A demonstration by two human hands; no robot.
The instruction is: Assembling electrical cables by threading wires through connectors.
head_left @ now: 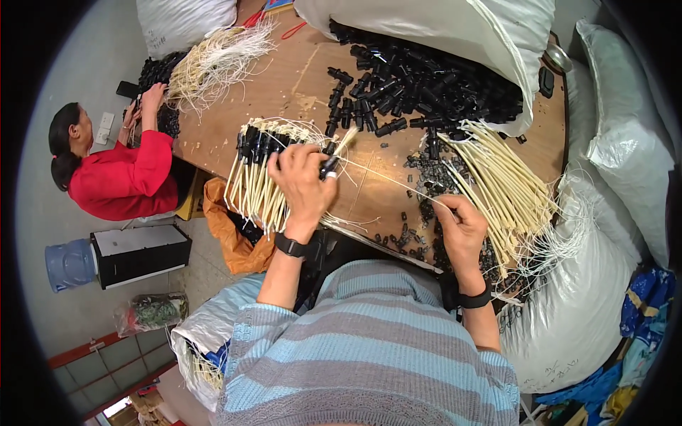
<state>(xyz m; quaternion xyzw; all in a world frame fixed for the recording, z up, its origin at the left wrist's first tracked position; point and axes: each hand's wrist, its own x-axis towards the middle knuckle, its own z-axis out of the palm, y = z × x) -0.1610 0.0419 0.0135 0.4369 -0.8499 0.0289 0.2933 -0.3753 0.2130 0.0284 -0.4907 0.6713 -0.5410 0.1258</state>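
At far left, a blue water jug sits against a black-and-white cabinet. Above them, a co-worker in a red top has both hands at a pile of dark parts at the left end of the bench, next to a loose heap of pale strings. An orange bag hangs below the bench edge.

Farther right, a row of cream sticks with black fittings on their upper ends lies on the bench, just beside the person's left hand. That hand grips a black fitting between thumb and fingers, and a cream tip pokes out above it. A thin cord runs straight from there across the bench to the right hand, which pinches it between thumb and forefinger.

Behind the cord, a big heap of black fittings spreads from the mouth of a white sack. Small black pieces are scattered nearer the right hand. Just right of it lies a fan of bare cream sticks with stringy white ends, and beyond it bulges a full white sack.
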